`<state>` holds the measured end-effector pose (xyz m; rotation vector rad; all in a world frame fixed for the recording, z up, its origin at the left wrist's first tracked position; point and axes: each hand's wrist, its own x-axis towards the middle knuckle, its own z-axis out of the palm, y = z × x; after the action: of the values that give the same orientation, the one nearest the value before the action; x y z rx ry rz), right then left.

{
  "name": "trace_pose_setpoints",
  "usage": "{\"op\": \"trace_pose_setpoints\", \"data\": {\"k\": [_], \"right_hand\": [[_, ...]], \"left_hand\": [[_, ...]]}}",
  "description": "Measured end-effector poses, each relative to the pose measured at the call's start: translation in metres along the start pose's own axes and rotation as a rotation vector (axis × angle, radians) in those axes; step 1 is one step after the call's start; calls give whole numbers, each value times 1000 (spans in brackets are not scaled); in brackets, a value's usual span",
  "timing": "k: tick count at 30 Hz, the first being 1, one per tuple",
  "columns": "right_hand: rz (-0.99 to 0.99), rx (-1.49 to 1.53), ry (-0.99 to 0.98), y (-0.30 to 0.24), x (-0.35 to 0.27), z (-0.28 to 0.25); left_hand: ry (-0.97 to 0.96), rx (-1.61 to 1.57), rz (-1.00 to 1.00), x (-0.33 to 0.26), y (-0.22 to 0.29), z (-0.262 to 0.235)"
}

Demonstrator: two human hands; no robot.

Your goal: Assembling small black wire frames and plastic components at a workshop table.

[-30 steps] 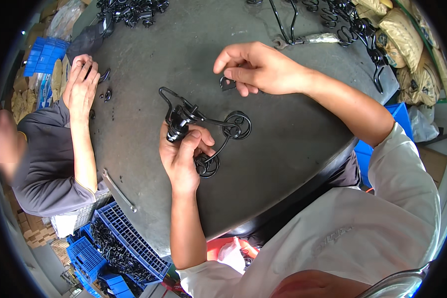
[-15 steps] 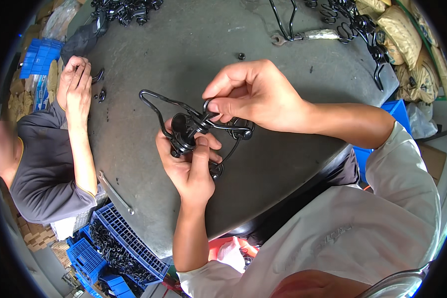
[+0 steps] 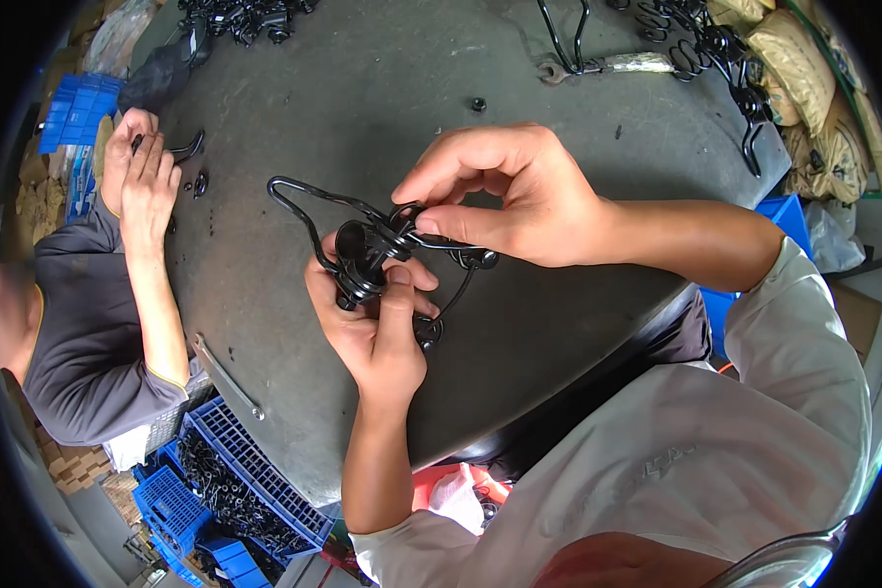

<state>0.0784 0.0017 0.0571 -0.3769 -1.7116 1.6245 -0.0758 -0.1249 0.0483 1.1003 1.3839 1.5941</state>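
Over the near middle of the dark table [image 3: 304,127], my left hand [image 3: 380,338] is closed around a black metal assembly [image 3: 363,263] with a cup-like part and a bent wire loop. The loop [image 3: 309,191] sticks out to the far left. From the other side, my right hand [image 3: 519,196] pinches a small black ring-shaped part at the top of the same assembly with thumb and forefinger. A thin curved rod runs down to a round black piece [image 3: 427,331] beside my left fingers. My left fingertips are partly hidden behind the assembly.
A small black nut [image 3: 478,104] and an open-end wrench [image 3: 598,67] lie beyond my hands. Black spring parts [image 3: 696,49] are at the far right. At left, a co-worker's hands [image 3: 147,176] hold a black part; another wrench [image 3: 227,377] lies near a blue crate [image 3: 255,461].
My right thumb and forefinger have closed in on the ring-shaped part and moved slightly left and down. My left hand stays nearly still. The co-worker's hands have shifted slightly.
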Motion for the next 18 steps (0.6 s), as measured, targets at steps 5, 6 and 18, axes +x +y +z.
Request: {"op": "trace_pose_setpoints", "data": {"k": [5,6,18], "right_hand": [[-11,42,107,5,2,1],[-6,18,145,6,1,0],[-189,-107,-28,6,1,0]], "left_hand": [[3,-16,-2,1,0,0],[0,-6,-14,1,1,-1],[-2,-13,-4,3,-2,-6]]}}
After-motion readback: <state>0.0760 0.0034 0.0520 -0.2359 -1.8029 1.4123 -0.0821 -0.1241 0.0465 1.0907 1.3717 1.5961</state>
